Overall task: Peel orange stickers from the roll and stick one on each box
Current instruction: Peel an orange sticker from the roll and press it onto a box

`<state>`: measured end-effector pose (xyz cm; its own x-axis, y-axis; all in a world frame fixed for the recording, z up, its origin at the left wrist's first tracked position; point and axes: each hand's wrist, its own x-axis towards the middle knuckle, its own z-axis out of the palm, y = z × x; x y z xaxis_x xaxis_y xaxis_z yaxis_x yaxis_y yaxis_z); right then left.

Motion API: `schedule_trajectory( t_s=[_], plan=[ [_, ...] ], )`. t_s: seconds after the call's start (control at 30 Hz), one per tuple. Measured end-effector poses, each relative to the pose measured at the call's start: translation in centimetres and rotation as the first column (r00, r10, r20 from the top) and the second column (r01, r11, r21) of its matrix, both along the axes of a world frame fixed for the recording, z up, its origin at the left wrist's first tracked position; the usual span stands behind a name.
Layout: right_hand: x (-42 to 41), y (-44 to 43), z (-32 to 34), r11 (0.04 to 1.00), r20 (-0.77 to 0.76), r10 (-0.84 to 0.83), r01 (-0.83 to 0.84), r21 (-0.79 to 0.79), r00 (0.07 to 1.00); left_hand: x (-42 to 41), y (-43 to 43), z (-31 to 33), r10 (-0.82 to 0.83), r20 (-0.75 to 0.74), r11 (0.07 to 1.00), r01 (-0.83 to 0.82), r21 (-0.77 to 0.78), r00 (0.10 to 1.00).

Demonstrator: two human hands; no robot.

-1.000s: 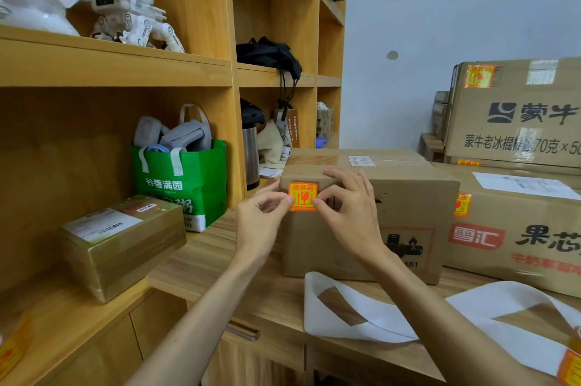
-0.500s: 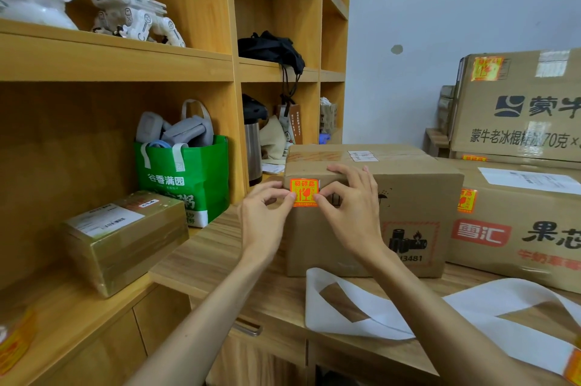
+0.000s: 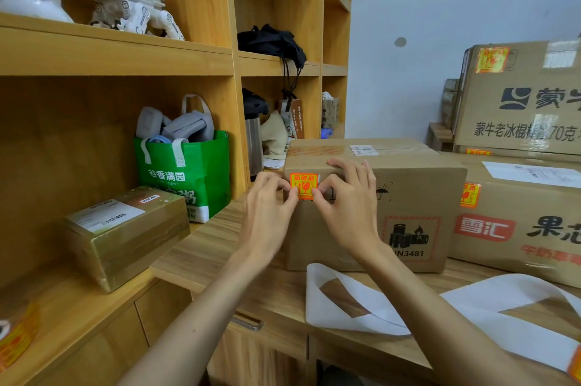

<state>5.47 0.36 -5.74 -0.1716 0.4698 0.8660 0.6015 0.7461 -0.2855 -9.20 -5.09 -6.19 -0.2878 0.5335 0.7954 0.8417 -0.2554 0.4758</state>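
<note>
Two hands meet on one orange sticker (image 3: 303,186), held against the upper left corner of the front face of a brown box (image 3: 415,197) that stands on the wooden bench (image 3: 207,244). We see the left hand (image 3: 267,212) pinching the sticker's left edge between curled thumb and forefinger, and the right hand (image 3: 349,209) pinching the right edge likewise, its other fingers (image 3: 355,167) resting bent on the box's top edge. The sticker lies between the two thumbs, just below that top edge; whether it is fully stuck down we cannot tell. We judge the step in hand to be the pressing-on: it wants the sticker kept square to the box edge, then smoothed from the middle outward with flat thumbs, so that no corner lifts and no bubble stays. A white backing strip (image 3: 361,307) loops on the bench in front of the box. To the right, a large carton (image 3: 518,228) and a higher carton (image 3: 518,121) behind it each show an orange label of their own
</note>
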Motion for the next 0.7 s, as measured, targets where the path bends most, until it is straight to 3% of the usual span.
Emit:
schedule_trajectory(
  t_s=[0.17,0.27,0.37,0.5,0.6,0.7],
  plan=[
    [0.0,0.0,0.0,1.000,0.021,-0.018,0.018,0.000,1.000,-0.1,0.0,0.1,0.019,-0.040,1.000,-0.019,0.000,0.999],
    [-0.1,-0.1,0.1,0.999,0.034,-0.048,0.048,0.014,0.998,-0.7,0.1,0.0,0.008,0.041,1.000,-0.008,-0.010,0.999],
    [0.3,-0.1,0.7,0.996,0.064,-0.087,0.084,0.043,0.994,-1.7,0.1,0.4,-0.133,0.109,0.990,0.137,-0.030,0.985],
    [1.2,0.4,2.2,0.992,0.109,-0.110,0.102,0.075,0.988,-2.8,0.2,2.3,-0.335,0.069,0.917,0.342,-0.206,0.940],
    [1.8,1.6,2.7,0.994,0.214,-0.111,0.105,0.037,0.971,-3.8,1.0,3.5,-0.356,0.077,0.888,0.363,-0.281,0.931],
    [1.9,2.4,2.8,0.996,0.200,-0.083,0.087,-0.013,0.976,-4.5,1.8,3.9,-0.395,0.156,0.869,0.423,-0.258,0.906]
  ],
)
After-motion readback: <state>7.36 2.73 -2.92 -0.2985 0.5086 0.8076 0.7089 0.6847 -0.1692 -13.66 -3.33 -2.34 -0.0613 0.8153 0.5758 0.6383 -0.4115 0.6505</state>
